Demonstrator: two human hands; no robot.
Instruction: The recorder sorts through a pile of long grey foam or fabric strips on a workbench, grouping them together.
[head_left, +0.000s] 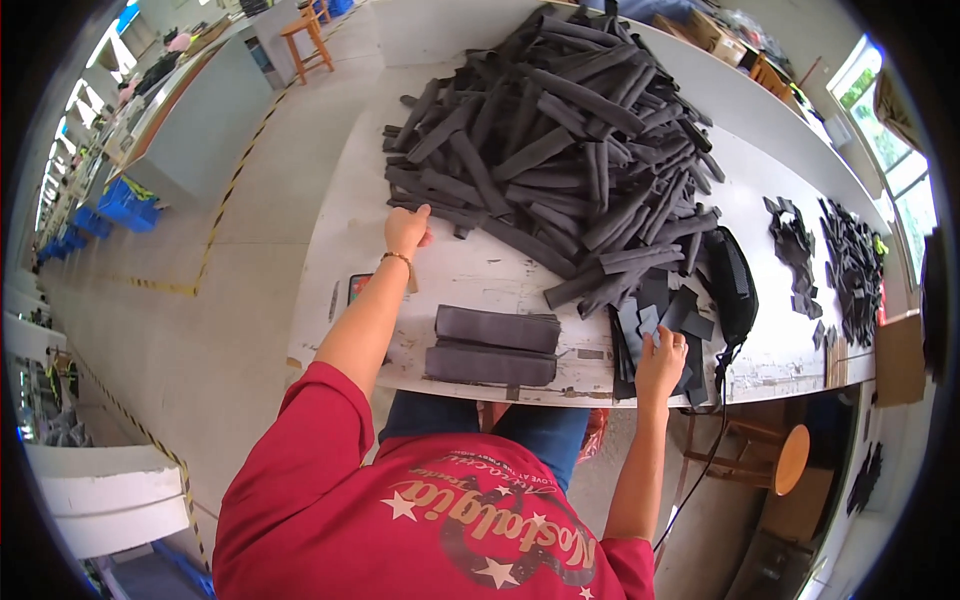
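My left hand (407, 231) reaches to the left edge of a big heap of dark grey folded fabric strips (560, 130). Its fingers are curled by the end of a strip; whether they grip it is hidden. My right hand (662, 362) is closed at the fingertips on a small light grey flat piece (648, 320). Under and around that piece lie several black and grey flat pieces (683, 303). Between my arms, two dark folded fabric strips (497, 328) lie side by side near the table's front edge.
A black pouch (733, 285) with a cord stands right of the flat pieces. A phone (358, 288) lies by my left forearm. More dark pieces (855, 270) lie at the far right of the white table (330, 240). A wooden stool (790, 460) stands below the table's right side.
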